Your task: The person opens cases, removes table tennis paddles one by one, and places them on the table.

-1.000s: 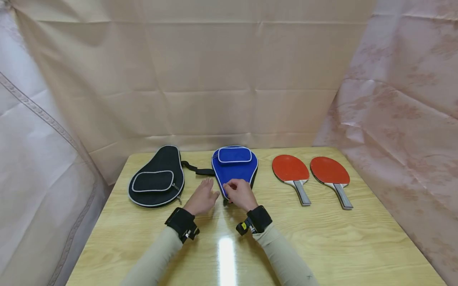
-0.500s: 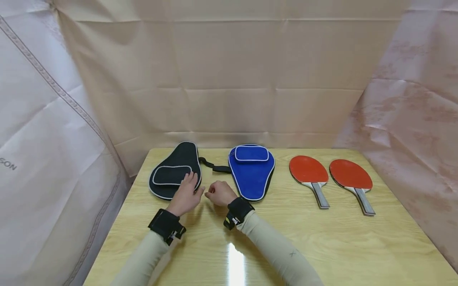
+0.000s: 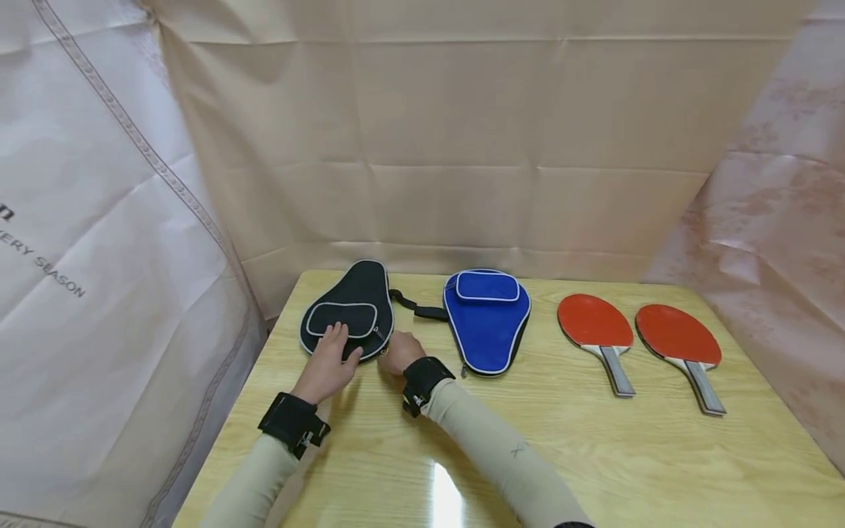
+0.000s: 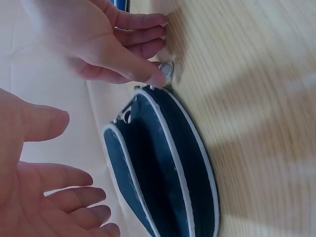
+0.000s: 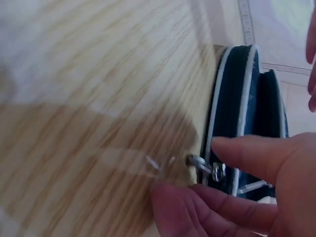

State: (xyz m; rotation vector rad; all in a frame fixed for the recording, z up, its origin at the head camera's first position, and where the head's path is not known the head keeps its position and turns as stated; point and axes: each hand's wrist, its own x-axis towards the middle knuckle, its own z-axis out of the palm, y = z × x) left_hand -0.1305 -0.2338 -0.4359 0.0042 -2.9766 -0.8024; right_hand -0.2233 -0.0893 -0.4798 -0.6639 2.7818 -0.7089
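A black padded paddle case (image 3: 359, 286) with white piping and a small front pocket lies at the left of the table. My left hand (image 3: 325, 367) is over its near edge, fingers extended; the left wrist view shows the palm apart from the case. At the case's near right corner is my right hand (image 3: 401, 353). Its thumb and fingers stand on either side of a metal zipper pull (image 5: 217, 171), with a gap visible in the right wrist view. A blue paddle case (image 3: 485, 330) lies to the right of that hand, its own zipper pull (image 3: 464, 370) at the narrow end.
Two red table tennis paddles (image 3: 595, 320) (image 3: 678, 334) lie at the right, grey handles toward me. A black strap (image 3: 430, 313) lies between the cases. Beige cloth (image 3: 462, 147) hangs behind the wooden table (image 3: 594, 469).
Both hands have moved left, the right one from the blue case to the black case's corner. The left hand came over the black case. The head view has swung left.
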